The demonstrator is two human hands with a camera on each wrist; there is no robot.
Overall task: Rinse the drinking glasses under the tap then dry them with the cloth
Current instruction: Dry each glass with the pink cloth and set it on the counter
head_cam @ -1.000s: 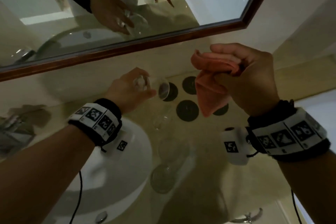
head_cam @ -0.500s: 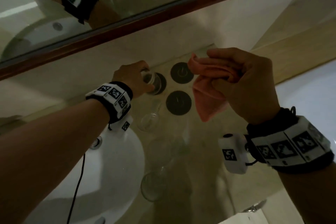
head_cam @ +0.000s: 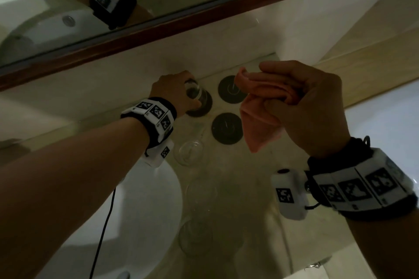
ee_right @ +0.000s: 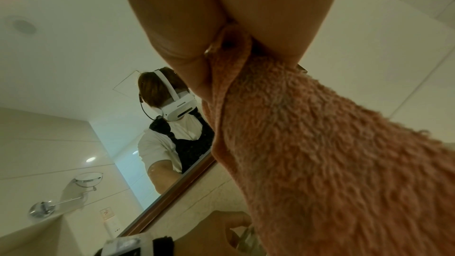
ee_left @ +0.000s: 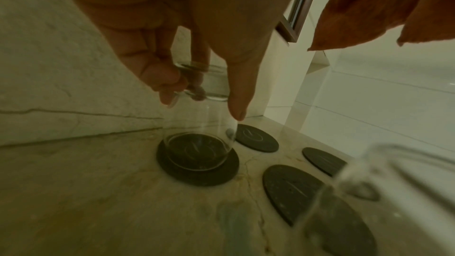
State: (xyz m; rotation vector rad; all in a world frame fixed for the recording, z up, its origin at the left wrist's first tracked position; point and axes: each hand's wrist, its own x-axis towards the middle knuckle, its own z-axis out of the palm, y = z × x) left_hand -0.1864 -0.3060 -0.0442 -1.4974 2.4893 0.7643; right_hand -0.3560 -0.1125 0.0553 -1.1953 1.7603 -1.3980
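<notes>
Left wrist view: left hand point(ee_left: 172, 50) pinching inverted drinking glass point(ee_left: 199, 135) by its base, rim on coaster point(ee_left: 197, 164) below. Right hand point(head_cam: 317, 106) clutching cloth point(head_cam: 260, 111). Thin, slick, breakable; best gripped round the wall.

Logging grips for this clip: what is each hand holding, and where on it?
Left hand grips the upturned glass by its base; right hand clutches the bunched cloth.

The upside-down glass point(ee_left: 197, 133) stands on the back-left coaster point(ee_left: 197, 170), near the wall. Another coaster point(head_cam: 229, 89) lies to its right, one more coaster point(head_cam: 226, 128) in front. Three glasses point(head_cam: 189, 152) stand in a row between the basin point(head_cam: 140, 210) and the coasters.
</notes>
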